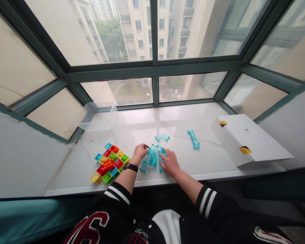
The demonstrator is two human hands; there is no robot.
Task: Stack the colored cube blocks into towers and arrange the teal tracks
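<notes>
At the far left of the white sill (193, 115) a clear tub (99, 117) stands against the window. Nearer the person lies a heap of small coloured blocks (110, 162) in red, orange, yellow, green and blue, packed edge to edge.

Just right of the heap is the left hand (140, 151), a black watch (130, 166) on its wrist. Its fingers are curled down, and the fingertips meet the left side of a cluster of clear teal tracks (151, 156). Whether they actually pinch a piece cannot be told from here.

The tracks stand between the two hands, several curved pieces leaning together near the sill's front edge.

The right hand (169, 163) lies on the cluster's right side. It is mostly open, palm down, with the fingers loosely spread and their tips on a teal piece. It presses or steadies rather than closing round anything.

Behind the hands a lone teal arc (162, 137) lies flat, clear of the cluster. Further right a longer teal piece (193, 139) lies apart from both. At the far right a white box (246, 139) with two yellow tabs rests at an angle on the sill.
</notes>
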